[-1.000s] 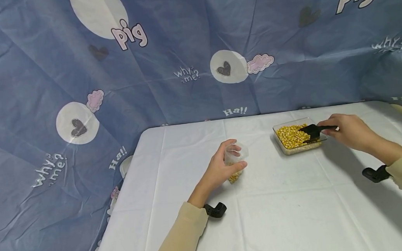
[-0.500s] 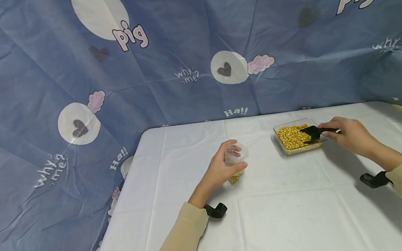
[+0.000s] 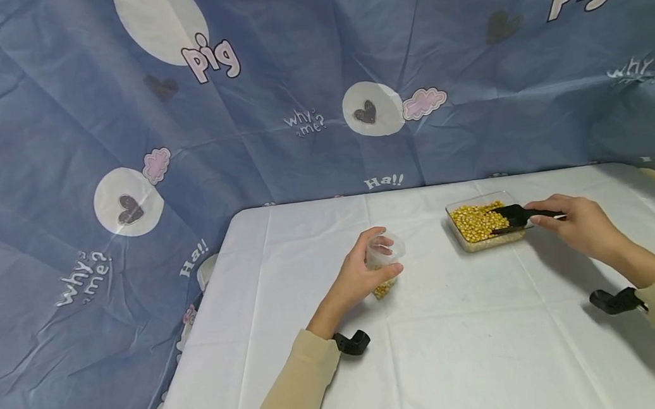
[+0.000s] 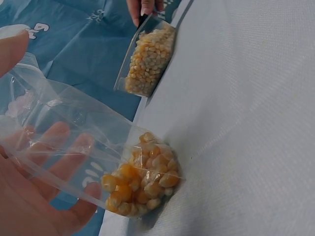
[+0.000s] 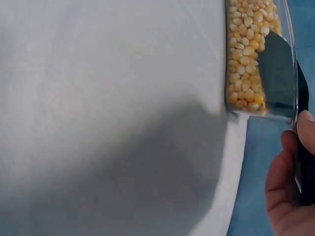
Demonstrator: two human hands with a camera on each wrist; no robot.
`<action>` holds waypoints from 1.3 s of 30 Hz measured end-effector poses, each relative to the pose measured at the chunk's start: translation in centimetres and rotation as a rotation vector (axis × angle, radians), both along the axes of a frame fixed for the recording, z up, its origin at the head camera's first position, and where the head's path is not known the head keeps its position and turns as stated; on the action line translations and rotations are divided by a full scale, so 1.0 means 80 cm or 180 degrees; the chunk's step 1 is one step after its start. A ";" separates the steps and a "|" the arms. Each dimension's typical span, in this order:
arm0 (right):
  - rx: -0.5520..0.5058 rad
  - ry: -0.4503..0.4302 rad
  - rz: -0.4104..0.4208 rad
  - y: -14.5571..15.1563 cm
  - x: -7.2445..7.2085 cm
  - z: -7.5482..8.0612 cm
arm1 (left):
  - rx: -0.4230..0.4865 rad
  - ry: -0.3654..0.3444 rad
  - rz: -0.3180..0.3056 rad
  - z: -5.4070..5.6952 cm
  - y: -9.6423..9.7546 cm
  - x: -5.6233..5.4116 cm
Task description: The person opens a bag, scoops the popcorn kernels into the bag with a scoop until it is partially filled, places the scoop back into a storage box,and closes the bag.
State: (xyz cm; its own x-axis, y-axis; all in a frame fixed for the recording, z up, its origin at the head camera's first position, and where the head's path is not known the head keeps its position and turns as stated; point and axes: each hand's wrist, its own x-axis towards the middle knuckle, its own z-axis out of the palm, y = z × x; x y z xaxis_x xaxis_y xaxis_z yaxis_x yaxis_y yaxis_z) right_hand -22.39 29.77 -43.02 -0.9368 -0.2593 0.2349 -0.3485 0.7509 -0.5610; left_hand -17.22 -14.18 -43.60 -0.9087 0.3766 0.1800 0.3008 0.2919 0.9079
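- Blue printed cloth (image 3: 255,152) hangs behind a white table (image 3: 458,354).
- Left hand (image 3: 358,275): fingers and thumb curl round a clear bag (image 3: 384,259), its mouth facing up. Some corn (image 4: 142,182) sits at the bottom, which seems to rest on the table.
- Right hand (image 3: 582,228): thumb and fingers pinch the handle of a black scoop (image 3: 515,215). Its blade is inside the clear box (image 3: 487,244), among the kernels (image 3: 473,221), at the box's right end.
- The box stands on the table, to the right of the bag and well apart from it.
- Lifting the scoop tilted, or overfull, could spill kernels over the rim.
- Catching the blade on the box wall might drag the box.
- The bag looks limp; a loosened grip could let its mouth fold or the bag tip over.
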 end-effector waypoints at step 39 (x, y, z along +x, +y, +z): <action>-0.0526 -0.0054 -0.0499 -0.009 0.014 -0.006 | -0.0019 -0.0016 0.0009 0.002 0.000 0.001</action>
State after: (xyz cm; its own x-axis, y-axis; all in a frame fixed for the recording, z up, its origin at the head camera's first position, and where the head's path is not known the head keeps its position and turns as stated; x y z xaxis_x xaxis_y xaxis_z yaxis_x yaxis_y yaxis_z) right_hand -21.27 29.04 -43.52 -0.9668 -0.0696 0.2459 -0.2243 0.6925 -0.6857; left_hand -17.13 -14.14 -43.44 -0.9107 0.3751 0.1731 0.2953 0.2981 0.9077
